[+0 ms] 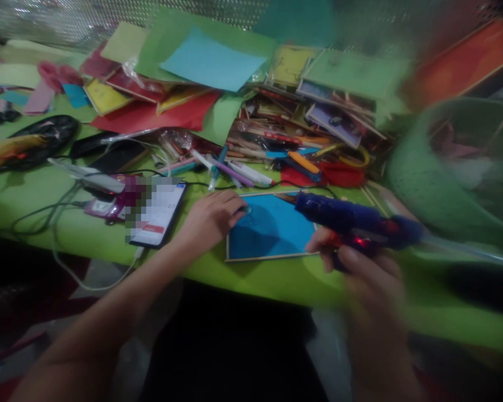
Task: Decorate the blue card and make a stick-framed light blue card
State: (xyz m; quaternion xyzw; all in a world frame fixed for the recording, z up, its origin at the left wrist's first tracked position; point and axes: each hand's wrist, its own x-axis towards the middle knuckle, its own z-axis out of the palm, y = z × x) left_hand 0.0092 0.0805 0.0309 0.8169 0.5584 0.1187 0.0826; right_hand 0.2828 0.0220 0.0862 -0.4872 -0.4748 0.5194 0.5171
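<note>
My right hand (366,262) is wrapped round the grip of a blue hot glue gun (339,215), whose red light glows. Its nozzle points left, above a blue card (272,229) edged with thin wooden sticks. A clear glue stick (464,248) juts from the gun's back end. At the card's left edge, my left hand (218,218) has its fingers curled together. Between thumb and forefinger shows a small pale edge, too small to name.
Left of my left hand lie a phone (159,215) on a cable and a purple device (113,201). Behind are pens (234,170), orange-handled pliers (303,164), sticks and coloured paper (213,58). A green basin (435,162) stands at right, a yellow-handled tool (12,148) at left.
</note>
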